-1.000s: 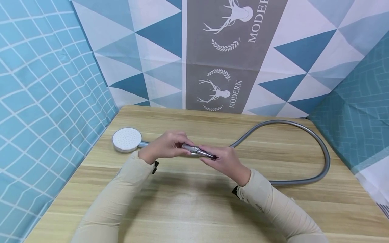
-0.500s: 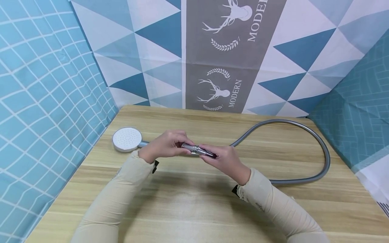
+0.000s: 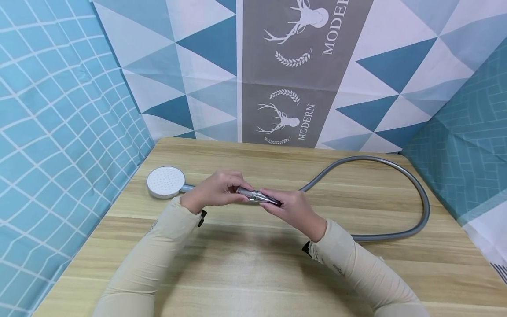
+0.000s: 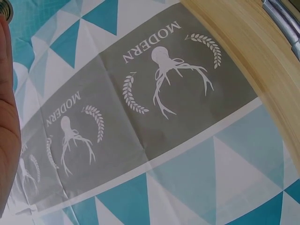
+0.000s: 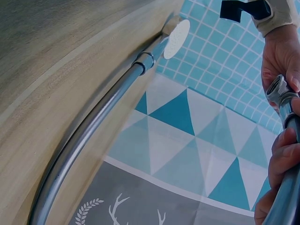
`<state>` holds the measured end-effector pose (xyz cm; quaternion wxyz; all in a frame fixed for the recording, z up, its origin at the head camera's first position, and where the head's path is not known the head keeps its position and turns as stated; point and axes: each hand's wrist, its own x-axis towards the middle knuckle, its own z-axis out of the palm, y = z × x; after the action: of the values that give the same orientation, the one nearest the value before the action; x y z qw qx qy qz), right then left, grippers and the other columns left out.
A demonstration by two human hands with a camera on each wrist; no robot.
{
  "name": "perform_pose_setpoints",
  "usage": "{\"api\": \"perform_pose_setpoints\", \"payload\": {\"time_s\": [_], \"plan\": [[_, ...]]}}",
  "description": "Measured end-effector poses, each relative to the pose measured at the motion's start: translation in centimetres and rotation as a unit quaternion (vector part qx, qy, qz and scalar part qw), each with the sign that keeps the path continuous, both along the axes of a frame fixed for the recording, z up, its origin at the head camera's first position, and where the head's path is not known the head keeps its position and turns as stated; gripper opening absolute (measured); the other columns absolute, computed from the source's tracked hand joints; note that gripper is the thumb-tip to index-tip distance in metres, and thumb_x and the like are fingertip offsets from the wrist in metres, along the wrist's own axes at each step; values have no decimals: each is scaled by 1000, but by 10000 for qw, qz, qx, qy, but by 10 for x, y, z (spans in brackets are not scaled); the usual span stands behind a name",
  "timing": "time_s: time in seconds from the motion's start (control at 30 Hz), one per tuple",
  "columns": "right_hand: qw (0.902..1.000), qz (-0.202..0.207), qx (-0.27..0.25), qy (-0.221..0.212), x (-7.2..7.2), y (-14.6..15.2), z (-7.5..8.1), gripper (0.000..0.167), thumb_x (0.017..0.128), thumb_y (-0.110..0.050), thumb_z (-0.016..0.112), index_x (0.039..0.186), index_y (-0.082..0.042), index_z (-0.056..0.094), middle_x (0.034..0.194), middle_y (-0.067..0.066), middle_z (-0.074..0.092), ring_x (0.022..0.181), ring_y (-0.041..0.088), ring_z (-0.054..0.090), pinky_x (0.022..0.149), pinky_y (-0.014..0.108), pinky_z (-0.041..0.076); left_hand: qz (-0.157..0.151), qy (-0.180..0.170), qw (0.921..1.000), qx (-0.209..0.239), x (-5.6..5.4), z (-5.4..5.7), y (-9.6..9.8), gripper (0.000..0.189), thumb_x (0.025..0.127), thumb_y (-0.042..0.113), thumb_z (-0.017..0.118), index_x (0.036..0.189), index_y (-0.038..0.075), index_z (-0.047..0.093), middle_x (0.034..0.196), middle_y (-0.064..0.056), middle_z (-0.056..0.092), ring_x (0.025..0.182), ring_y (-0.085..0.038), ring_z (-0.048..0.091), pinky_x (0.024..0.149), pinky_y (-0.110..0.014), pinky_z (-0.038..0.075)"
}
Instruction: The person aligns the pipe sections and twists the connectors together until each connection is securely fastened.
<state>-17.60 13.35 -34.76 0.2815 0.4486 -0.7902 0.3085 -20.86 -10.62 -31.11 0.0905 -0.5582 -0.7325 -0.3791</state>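
In the head view, my left hand (image 3: 218, 189) pinches a short chrome fitting (image 3: 245, 193) between thumb and fingers. My right hand (image 3: 291, 209) grips the tapered chrome end of a grey shower hose (image 3: 372, 157). The two metal parts meet end to end over the middle of the table; how far they are joined cannot be seen. A threaded, open-mouthed part of the fitting (image 5: 277, 86) shows at the left hand in the right wrist view. Behind the left hand lies a round white-faced shower head (image 3: 165, 181), its handle partly hidden.
The hose loops across the right side of the wooden table (image 3: 253, 273). In the right wrist view its other end runs into the shower head's handle (image 5: 145, 61). Patterned sheets (image 3: 210, 88) stand behind and on both sides.
Both hands stay in nearly the same place. The tapered hose end in my right hand has shifted slightly against the fitting since the first frame. Shower head and hose loop lie still.
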Motion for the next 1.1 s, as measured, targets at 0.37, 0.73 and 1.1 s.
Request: {"api": "perform_pose_setpoints", "payload": {"time_s": [0.37, 0.73, 1.1], "plan": [[9944, 95, 116, 1047, -6, -1, -6, 38, 86, -32, 72, 105, 1, 73, 81, 10, 72, 55, 11, 63, 49, 18, 47, -22, 140, 9999, -8, 0, 0, 1, 21, 73, -6, 78, 92, -4, 72, 74, -4, 59, 62, -9, 49, 52, -21, 45], [9914, 0, 153, 1296, -7, -2, -6, 33, 67, 0, 80, 99, -2, 75, 69, 4, 70, 46, 6, 54, 43, 17, 40, -44, 224, 9997, 5, 0, 0, 1, 21, 72, -5, 79, 92, -3, 73, 73, -3, 58, 62, -10, 49, 52, -22, 45], [9940, -21, 235, 1071, -5, -3, -5, 28, 77, -8, 76, 103, 3, 73, 87, 12, 72, 66, 16, 70, 49, 20, 49, -60, 222, 9997, 18, -1, -3, 0, 21, 71, -6, 79, 91, -4, 72, 72, -3, 57, 60, -10, 47, 51, -21, 43]]}}
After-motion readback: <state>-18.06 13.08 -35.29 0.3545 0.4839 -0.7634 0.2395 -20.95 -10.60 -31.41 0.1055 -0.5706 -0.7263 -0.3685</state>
